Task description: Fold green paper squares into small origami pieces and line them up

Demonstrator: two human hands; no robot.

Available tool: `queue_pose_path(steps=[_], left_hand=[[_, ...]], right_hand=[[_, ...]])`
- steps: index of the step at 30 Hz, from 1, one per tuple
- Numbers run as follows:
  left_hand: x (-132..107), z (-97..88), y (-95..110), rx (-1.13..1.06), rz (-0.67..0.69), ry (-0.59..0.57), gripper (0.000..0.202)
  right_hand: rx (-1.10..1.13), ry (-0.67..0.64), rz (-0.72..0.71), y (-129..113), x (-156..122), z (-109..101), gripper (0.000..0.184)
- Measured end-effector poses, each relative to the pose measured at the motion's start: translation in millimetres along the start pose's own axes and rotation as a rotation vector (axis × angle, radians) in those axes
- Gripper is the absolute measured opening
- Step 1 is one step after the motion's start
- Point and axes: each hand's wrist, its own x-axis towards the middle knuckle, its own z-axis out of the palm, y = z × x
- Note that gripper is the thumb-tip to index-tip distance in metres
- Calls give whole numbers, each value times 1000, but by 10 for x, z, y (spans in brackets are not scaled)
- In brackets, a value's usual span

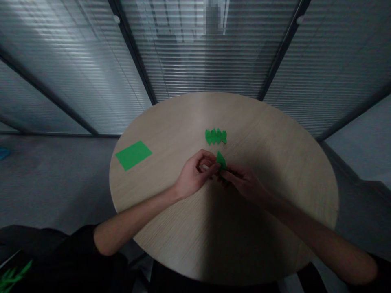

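Note:
Both my hands meet over the middle of a round pale wooden table [262,219]. My left hand [195,175] is closed in a pinch on a small folded green paper piece [221,160]. My right hand [244,183] grips the same piece from the right with its fingers pressed together. The piece's pointed tip sticks up between the fingertips. Just beyond the hands, a row of several folded green paper pieces [216,136] lies on the table.
A flat green paper sheet [133,154] lies near the table's left edge. Glass walls with blinds [198,61] stand behind the table. Grey floor surrounds it. Green paper bits [12,276] show at the bottom left corner.

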Motion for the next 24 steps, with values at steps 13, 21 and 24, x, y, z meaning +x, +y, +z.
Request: queue_pose_path(steps=[13,21,24], left_hand=[[-22,-10,-58,144,112,29,25],[-8,-19,-47,133,54,13,26],[-9,-23,-23,123,29,15,25]], right_hand=[[-92,94,-40,32,-8,20,40],[-108,85,-22,54,-8,13,40],[-95,74,-16,55,-9,11,40]])
